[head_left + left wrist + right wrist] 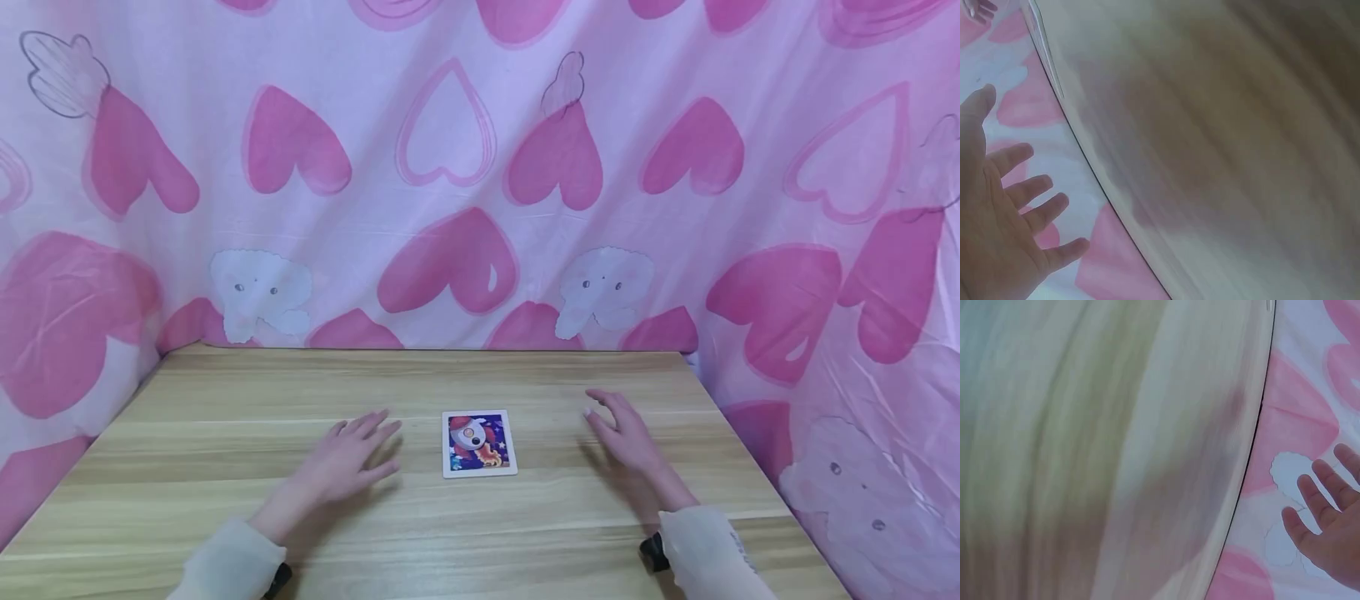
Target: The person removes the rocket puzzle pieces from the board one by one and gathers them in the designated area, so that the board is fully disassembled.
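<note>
Head view. One picture card [480, 443], white-bordered, printed with a red-and-white rocket trailing orange flame on a starry dark-blue ground; lies flat on the wood-grain table [480, 537], between the hands, touched by neither. From where I stand I cannot tell whether it is a single card or a thin stack.
One left hand [341, 460], left of the card and near it; fingers spread, nothing held. One right hand [628, 437], to the card's right and rather farther off; fingers apart, likewise holding nothing. Two pale sleeves [232, 560], each with a black band [655, 552] at the wrist. Behind: one pink cloth [450, 79] printed with hearts.
Step, as I judge it: the hands are free and poised about the card, with no grip made. Any handling of it calls first for one hand to close the gap and get a fingertip to the card's edge.

Left wrist view. Left hand, palm side showing, digits fanned wide, no object in them. A pale sliver at the table's far edge may be the card seen aslant; the view is too poor to settle it.

Right wrist view. Right hand, four fingers splayed, nothing between them; thumb not made out.
</note>
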The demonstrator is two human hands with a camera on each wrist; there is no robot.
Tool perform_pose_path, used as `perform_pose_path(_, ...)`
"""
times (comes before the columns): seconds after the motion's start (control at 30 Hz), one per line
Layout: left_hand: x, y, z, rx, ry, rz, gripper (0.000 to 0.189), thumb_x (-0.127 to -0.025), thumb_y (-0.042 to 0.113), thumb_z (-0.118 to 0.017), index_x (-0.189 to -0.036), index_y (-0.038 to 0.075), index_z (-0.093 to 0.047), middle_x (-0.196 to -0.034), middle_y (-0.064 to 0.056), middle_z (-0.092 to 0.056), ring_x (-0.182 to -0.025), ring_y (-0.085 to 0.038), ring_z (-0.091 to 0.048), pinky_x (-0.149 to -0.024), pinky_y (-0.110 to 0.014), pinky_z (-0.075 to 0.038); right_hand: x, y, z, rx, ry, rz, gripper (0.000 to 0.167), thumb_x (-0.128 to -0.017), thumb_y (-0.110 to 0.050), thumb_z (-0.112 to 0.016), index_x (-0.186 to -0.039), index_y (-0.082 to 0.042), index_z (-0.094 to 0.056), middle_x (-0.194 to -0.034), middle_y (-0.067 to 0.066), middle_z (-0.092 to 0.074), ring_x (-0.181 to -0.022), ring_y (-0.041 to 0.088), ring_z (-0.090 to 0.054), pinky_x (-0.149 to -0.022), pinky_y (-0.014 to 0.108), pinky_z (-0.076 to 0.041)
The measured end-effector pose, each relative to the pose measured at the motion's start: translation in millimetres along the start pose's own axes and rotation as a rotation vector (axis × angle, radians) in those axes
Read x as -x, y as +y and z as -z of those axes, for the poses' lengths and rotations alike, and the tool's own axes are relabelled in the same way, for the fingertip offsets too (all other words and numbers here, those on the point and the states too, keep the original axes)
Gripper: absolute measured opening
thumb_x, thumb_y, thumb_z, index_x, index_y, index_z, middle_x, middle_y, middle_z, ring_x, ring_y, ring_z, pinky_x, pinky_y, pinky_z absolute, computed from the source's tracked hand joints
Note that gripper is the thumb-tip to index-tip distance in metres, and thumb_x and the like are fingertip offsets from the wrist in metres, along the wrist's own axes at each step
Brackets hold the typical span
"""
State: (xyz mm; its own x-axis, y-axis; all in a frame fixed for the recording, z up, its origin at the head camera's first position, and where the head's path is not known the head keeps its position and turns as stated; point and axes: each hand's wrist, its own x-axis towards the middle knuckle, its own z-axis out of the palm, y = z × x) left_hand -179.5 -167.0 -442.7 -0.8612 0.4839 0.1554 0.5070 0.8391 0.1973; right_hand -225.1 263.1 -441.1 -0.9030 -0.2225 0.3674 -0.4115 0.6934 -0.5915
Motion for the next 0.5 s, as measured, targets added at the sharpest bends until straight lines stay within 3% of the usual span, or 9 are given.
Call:
perform_pose_path(0.2, -1.6, 10.9, -2.3, 0.025, -0.051, -0.030, 0.060, -0.084, 0.050, -0.048, -0.132, 0.013, -0.042, -0.135, -0.014, -0.035, -0.120, -0.032, -0.033, -0.092, -0.056, -0.024, 0.8, -1.7, -8.3, -0.067, -0.049, -0.054, 0.036, -0.089, -0.018, -0.053, -0.121, -0.001, -0.050, -0.115, 0.014, -0.051, -0.105, 0.030, -0.045, -0.084, 0.049, -0.038)
perform_pose_path(0.5, -7.0, 25.0, -9.7, 0.006, -0.121, -0.107, 0.060, -0.086, 0.052, -0.044, -0.132, 0.014, -0.042, -0.136, -0.012, -0.034, -0.121, -0.032, -0.033, -0.093, -0.055, -0.025, -2.5, -13.7, -22.1, -0.150, -0.109, -0.072, 0.030, -0.087, -0.008, -0.054, -0.116, 0.000, -0.053, -0.113, 0.014, -0.053, -0.102, 0.029, -0.047, -0.080, 0.043, -0.043)
